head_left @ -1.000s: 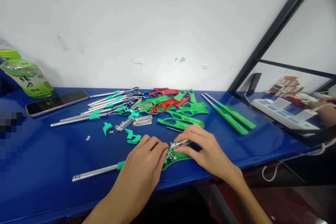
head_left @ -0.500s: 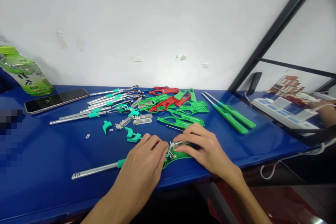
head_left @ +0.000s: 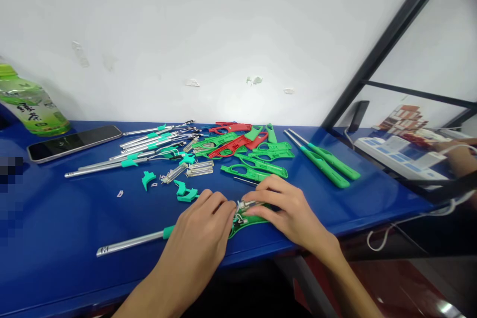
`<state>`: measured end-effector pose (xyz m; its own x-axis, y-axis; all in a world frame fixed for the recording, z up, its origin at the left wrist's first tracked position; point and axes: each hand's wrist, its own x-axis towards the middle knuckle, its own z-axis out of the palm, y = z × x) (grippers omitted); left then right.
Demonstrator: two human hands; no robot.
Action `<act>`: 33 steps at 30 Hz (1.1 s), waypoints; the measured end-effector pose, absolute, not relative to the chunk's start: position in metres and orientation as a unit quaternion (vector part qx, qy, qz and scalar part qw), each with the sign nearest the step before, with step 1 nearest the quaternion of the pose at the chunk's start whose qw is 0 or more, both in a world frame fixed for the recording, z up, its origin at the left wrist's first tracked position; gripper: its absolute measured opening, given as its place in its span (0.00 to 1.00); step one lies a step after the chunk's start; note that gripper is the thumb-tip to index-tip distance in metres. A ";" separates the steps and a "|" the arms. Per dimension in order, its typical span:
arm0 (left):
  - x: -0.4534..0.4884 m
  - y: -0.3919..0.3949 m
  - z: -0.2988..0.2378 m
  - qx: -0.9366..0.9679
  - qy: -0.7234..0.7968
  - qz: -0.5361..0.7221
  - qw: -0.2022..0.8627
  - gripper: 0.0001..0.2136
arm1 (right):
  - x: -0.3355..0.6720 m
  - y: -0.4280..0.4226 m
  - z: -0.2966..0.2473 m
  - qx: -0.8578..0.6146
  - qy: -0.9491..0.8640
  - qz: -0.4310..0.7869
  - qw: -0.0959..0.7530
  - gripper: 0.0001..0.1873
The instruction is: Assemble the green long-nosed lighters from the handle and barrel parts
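Note:
A half-assembled long-reach lighter lies near the front edge, with its silver barrel (head_left: 130,243) pointing left and its green half-shell (head_left: 257,216) open upward. My left hand (head_left: 203,226) is closed over the lighter's middle, hiding much of it; its fingertips are pressed together by the white gas tube. Between the thumb and fingers of my right hand (head_left: 290,208) is a clear fuel tank (head_left: 248,204) with a metal valve, held over the shell. Thin wires and a small black part show between the hands. Loose teal triggers (head_left: 187,194) lie just beyond my left hand.
Barrels with wires (head_left: 149,144), clear fuel tanks (head_left: 199,169) and green and red half-shells (head_left: 261,159) are spread behind my hands. Two green lighters (head_left: 328,161) lie right. A phone (head_left: 74,143) and bottle (head_left: 32,104) are left; a power strip (head_left: 402,159) is beyond the black frame.
The whole view has shifted slightly, moving everything a little left. Both hands keep nearly the same hold, with the fuel tank still in my right fingers.

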<state>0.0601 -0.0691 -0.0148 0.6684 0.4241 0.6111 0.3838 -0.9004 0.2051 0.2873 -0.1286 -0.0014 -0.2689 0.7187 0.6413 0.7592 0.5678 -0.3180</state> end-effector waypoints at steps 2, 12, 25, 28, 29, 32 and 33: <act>0.060 -0.069 -0.014 0.913 0.218 0.344 0.026 0.14 | 0.287 -0.129 -0.002 -0.463 -0.797 -0.032 0.386 0.13; 0.060 -0.069 -0.012 0.907 0.222 0.356 0.024 0.14 | 0.289 -0.128 -0.004 -0.467 -0.798 -0.045 0.378 0.13; 0.059 -0.070 -0.012 0.901 0.235 0.362 0.033 0.13 | 0.287 -0.131 0.000 -0.484 -0.791 -0.021 0.372 0.13; 0.060 -0.070 -0.011 0.908 0.223 0.355 -0.010 0.15 | 0.287 -0.131 -0.001 -0.482 -0.794 -0.019 0.370 0.13; 0.060 -0.070 -0.011 0.909 0.221 0.352 -0.021 0.15 | 0.286 -0.131 -0.001 -0.482 -0.794 -0.018 0.370 0.13; 0.059 -0.071 -0.011 0.914 0.219 0.341 -0.035 0.16 | 0.285 -0.131 -0.001 -0.481 -0.795 -0.016 0.369 0.13; 0.059 -0.071 -0.011 0.914 0.218 0.339 -0.036 0.16 | 0.285 -0.131 -0.002 -0.480 -0.795 -0.016 0.370 0.13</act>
